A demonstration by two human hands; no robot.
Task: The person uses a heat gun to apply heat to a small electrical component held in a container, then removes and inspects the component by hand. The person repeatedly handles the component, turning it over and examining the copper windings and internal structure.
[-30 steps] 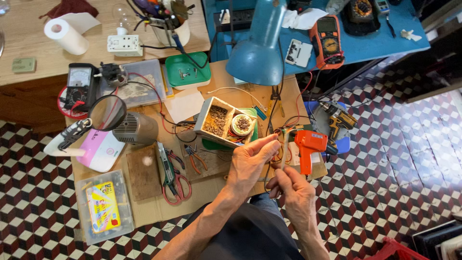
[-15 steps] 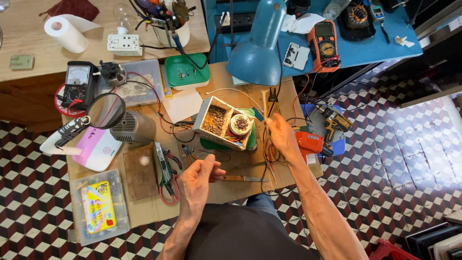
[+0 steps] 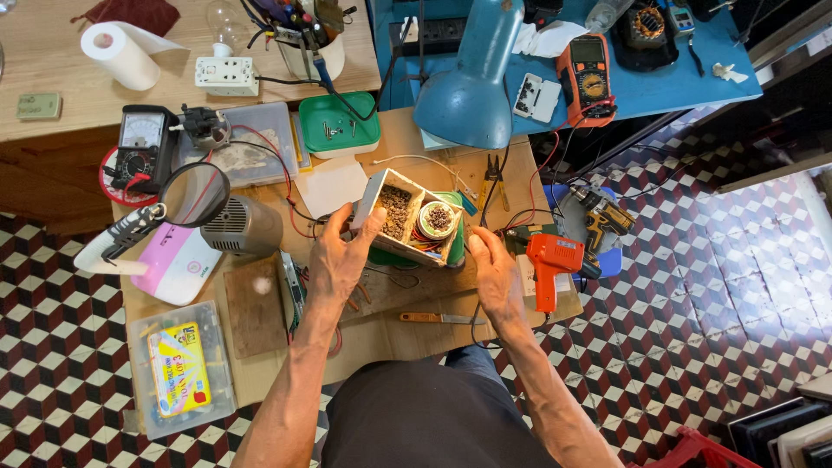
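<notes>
Both hands have closed in on the box since half a second ago, when the left hovered open over the board and the right reached toward the orange gun. Now the left hand grips the box's left wall, and the right hand presses fingers to its right end. Inside sit brown bits and a round tin. A blue lamp hangs just behind; a knife lies near.
</notes>
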